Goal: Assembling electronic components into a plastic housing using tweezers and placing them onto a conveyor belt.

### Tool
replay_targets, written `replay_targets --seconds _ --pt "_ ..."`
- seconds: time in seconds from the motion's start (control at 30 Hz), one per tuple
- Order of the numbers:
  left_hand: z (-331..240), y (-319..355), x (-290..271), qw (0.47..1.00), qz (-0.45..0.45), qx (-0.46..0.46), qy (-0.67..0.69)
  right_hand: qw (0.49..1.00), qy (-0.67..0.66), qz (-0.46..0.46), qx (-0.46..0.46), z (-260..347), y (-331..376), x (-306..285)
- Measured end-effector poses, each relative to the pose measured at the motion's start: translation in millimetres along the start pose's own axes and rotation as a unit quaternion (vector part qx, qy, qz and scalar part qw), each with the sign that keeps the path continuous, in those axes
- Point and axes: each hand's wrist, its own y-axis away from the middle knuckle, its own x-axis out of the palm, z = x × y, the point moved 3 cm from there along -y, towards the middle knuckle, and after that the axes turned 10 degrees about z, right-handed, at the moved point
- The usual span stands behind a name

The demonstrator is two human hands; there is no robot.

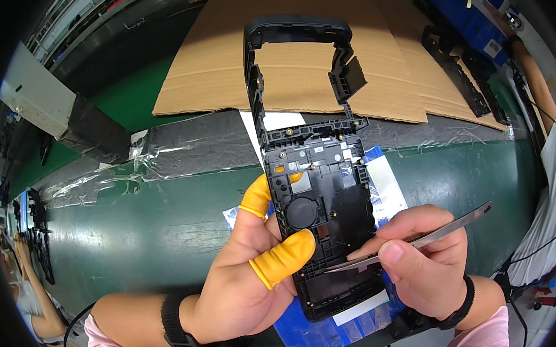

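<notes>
A long black plastic housing frame (351, 200) stretches away from me in the middle of the view. Its far half is an open window, and its near half has ribs, brass-coloured inserts and a round black disc. My left hand (231, 283) grips its left edge, with yellow finger cots on the thumb and a finger. Metal tweezers (443, 228) are pinched between the thumb and fingers of my right hand (431, 285). The tweezers' tips reach the ribbed lower part of the housing; whether they hold anything there is too small to tell.
Under the housing lie a blue sheet (303, 342) and white paper on a green table (147, 240). Brown cardboard (206, 69) covers the far side, with black frames (458, 77) at its right. A grey post (43, 93) stands left. People's arms show at both sides.
</notes>
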Motion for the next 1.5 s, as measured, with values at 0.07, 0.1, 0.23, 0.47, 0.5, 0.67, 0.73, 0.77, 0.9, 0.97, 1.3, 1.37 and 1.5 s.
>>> replay_targets --seconds 0.07,0.1,0.23,0.47,0.5,0.67,0.73,0.77,0.9,0.97,1.3,1.37,1.5 --pt "0 0 0 1.000 -0.007 -0.003 0.009 1.000 0.007 0.003 -0.003 -1 1 -1" --pt "0 0 0 1.000 0.010 0.002 -0.012 1.000 0.012 0.006 -0.004 -1 1 -2" --pt "3 3 -1 0.994 0.015 0.026 -0.102 0.999 0.039 -0.009 -0.007 -1 1 -1" --pt "-44 -14 -19 0.963 -0.058 0.161 -0.207 0.990 -0.056 -0.122 -0.053 7 -14 -18" --pt "-53 -17 -22 0.951 -0.054 0.192 -0.235 0.992 -0.005 -0.128 -0.009 -2 -16 -21" --pt "-64 -15 -20 0.946 -0.050 0.203 -0.246 0.992 0.063 -0.073 0.083 -16 -19 -25" --pt "-61 -14 -21 0.962 -0.044 0.205 -0.174 0.991 0.068 -0.063 0.093 -18 -17 -22" --pt "-59 -14 -20 0.962 -0.046 0.206 -0.175 0.991 0.073 -0.052 0.102 -19 -16 -20" --pt "-50 -17 -17 0.974 -0.109 0.180 -0.085 0.990 0.082 -0.051 0.103 -21 -16 -17" --pt "-49 -18 -19 0.972 -0.131 0.172 -0.090 0.989 0.079 -0.050 0.112 -22 -16 -19" --pt "-51 -12 -17 0.974 -0.002 0.185 -0.132 0.988 0.090 -0.057 0.108 -22 -17 -17" --pt "-47 -13 -12 0.975 -0.045 0.171 -0.132 0.987 0.089 -0.061 0.115 -21 -18 -16" --pt "-37 -11 -13 0.977 -0.040 0.138 -0.158 0.993 0.005 -0.039 0.110 -15 -14 -21"
